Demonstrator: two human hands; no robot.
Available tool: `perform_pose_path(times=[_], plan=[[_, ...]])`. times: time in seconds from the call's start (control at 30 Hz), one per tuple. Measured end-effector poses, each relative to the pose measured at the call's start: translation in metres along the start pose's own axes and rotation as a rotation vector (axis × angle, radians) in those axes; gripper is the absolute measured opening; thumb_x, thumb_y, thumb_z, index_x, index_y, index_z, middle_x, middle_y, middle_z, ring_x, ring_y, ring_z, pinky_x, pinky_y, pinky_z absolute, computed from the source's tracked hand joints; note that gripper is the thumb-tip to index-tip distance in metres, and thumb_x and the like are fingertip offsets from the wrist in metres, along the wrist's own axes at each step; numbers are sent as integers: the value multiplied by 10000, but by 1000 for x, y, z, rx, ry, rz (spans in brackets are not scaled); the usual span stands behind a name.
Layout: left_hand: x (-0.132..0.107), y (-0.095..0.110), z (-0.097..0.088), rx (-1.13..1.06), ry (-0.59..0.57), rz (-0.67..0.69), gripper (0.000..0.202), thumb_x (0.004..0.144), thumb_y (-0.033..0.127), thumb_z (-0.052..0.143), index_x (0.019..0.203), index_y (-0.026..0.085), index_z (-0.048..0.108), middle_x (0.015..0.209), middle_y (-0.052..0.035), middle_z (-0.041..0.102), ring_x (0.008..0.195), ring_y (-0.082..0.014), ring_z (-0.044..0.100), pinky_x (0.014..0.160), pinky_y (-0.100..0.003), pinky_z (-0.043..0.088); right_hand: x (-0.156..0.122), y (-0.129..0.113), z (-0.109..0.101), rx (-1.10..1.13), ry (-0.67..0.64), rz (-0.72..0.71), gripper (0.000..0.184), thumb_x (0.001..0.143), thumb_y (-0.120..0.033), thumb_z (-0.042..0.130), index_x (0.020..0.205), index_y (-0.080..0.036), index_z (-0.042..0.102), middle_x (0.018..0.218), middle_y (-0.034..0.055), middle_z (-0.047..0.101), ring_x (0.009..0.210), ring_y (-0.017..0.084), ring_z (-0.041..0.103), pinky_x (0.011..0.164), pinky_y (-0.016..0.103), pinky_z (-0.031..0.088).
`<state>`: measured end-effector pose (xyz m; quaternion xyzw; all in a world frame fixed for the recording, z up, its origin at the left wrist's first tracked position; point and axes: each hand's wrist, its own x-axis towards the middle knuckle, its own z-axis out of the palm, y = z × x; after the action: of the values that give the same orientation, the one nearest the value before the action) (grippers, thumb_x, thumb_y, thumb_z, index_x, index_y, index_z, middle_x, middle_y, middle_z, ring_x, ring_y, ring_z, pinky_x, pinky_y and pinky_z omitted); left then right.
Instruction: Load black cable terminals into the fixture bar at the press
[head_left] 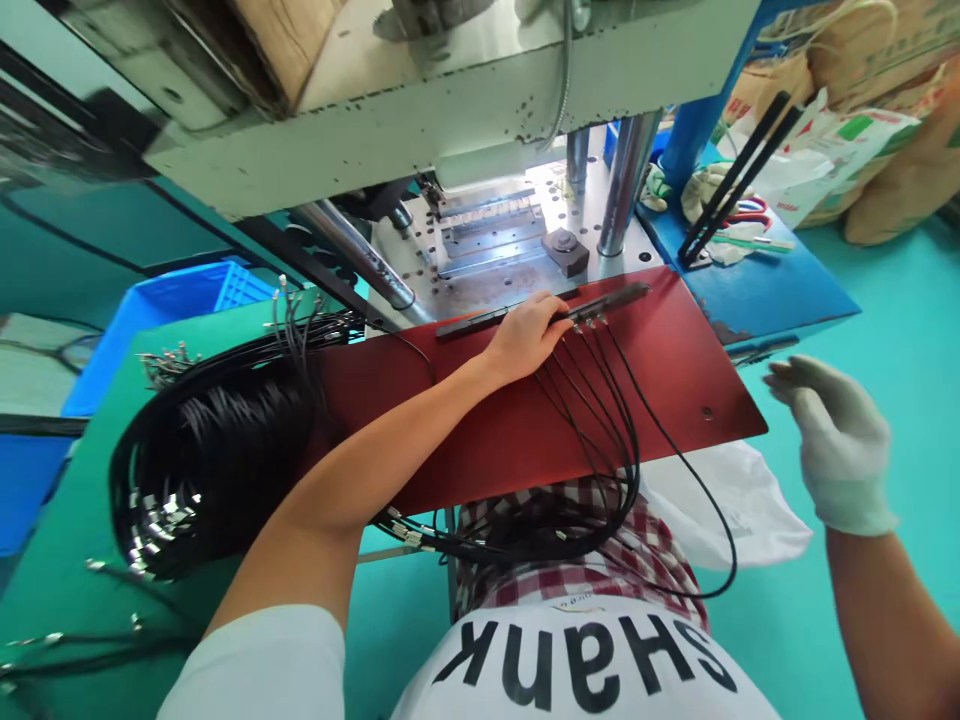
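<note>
Fixture bar, dark and narrow, lies along the far edge of the red plate, its long axis running left to right and rising slightly toward the right end, parallel to the press bed just beyond it. The left hand rests on the bar near its middle, bare, fingers curled down over the bar and the cable ends seated there; the grip is closed on the bar at that point. Black cables run from the bar toward the near edge of the plate, fanning slightly, then loop across the lap. The right hand, in a white glove, hangs off the right edge of the plate, well apart from the bar, fingers spread and holding nothing. The left hand is therefore the nearer one. A large bundle of black cables lies on the green table to the left of the plate.
</note>
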<state>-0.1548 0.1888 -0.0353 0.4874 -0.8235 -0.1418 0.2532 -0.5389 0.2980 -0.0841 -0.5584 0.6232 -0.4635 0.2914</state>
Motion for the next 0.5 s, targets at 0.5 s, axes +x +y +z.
perform_pose_path(times=[0.5], plan=[[36,-69,-81,161,187,29,190,937,261,542,824,164,659,898,-77,651,924,-214,597,877,-359,488,-37,-153,186,1058,-1548,586,424,1047,-441,449,1002,-83,673,915,165,717,876,222,717,858,366,551]])
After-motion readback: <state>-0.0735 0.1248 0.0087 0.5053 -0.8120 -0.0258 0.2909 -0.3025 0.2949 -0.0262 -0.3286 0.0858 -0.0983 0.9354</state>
